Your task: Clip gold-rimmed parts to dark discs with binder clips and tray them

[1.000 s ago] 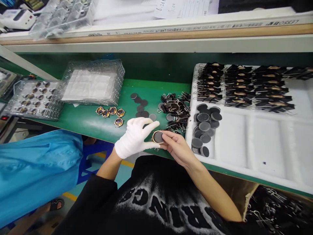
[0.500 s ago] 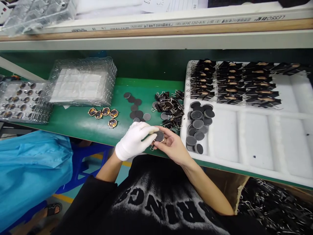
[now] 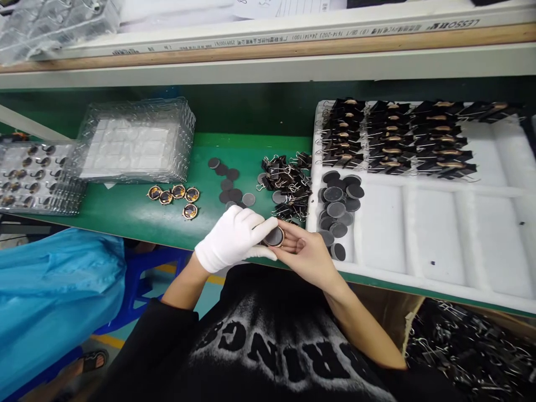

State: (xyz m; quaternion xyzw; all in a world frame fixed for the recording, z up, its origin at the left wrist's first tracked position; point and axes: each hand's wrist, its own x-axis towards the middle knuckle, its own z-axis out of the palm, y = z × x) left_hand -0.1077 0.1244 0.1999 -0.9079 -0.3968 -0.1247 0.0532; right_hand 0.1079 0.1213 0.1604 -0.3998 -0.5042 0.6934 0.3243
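One green counter (image 3: 125, 220) spans my remote view; with both grips as the dial's centre, the white tray (image 3: 380, 223) lies at two o'clock. Clipped pieces (image 3: 392, 134) in its far part look done: three long columns, a fourth only started, I judge. At one o'clock sits a heap of loose binder clips (image 3: 288, 181). My gloved left grip (image 3: 234, 234) pinches a dark-faced, gold-rimmed piece (image 3: 274, 237) at the centre; my bare right grip (image 3: 312, 251) cradles it, no clip visible on it. Five watch heads (image 3: 166, 197) lie unclipped at ten o'clock, loose grey discs (image 3: 235, 195) at eleven.
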